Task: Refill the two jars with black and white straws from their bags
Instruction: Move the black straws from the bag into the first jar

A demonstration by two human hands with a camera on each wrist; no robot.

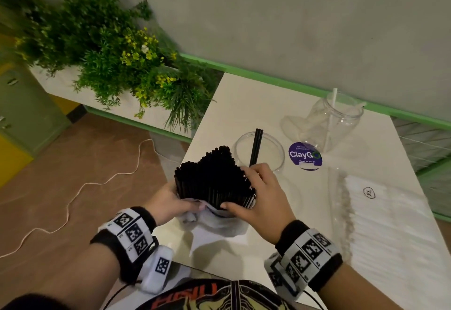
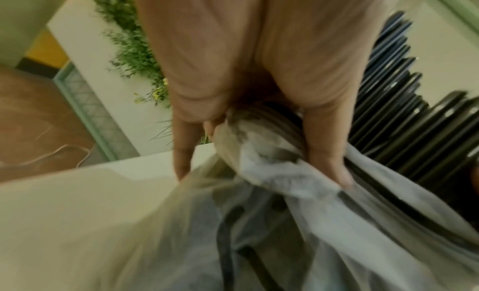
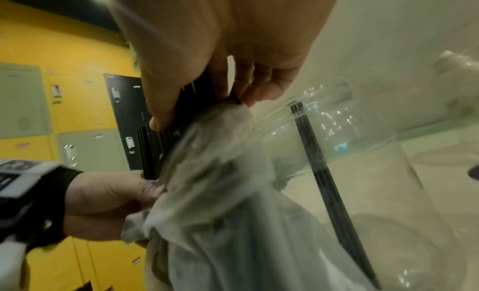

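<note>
A thick bundle of black straws (image 1: 212,178) stands upright at the table's near left, its lower part in a clear plastic bag (image 1: 217,224). My left hand (image 1: 170,202) grips the bunched bag (image 2: 272,168) at the bundle's left. My right hand (image 1: 256,195) is wrapped around the black straws (image 3: 160,148), thumb in front and fingers behind. Just behind them stands a clear jar (image 1: 260,151) holding two black straws (image 1: 256,147). A second clear jar (image 1: 329,124) at the back right holds one white straw (image 1: 331,119). A bag of white straws (image 1: 390,224) lies at the right.
A purple ClayGo sticker (image 1: 305,156) lies on the white table (image 1: 244,104) between the jars. A planter of green plants (image 1: 117,60) stands at the left beyond the table edge. A cable (image 1: 80,187) runs over the brown floor. Yellow and green lockers (image 3: 64,115) stand behind.
</note>
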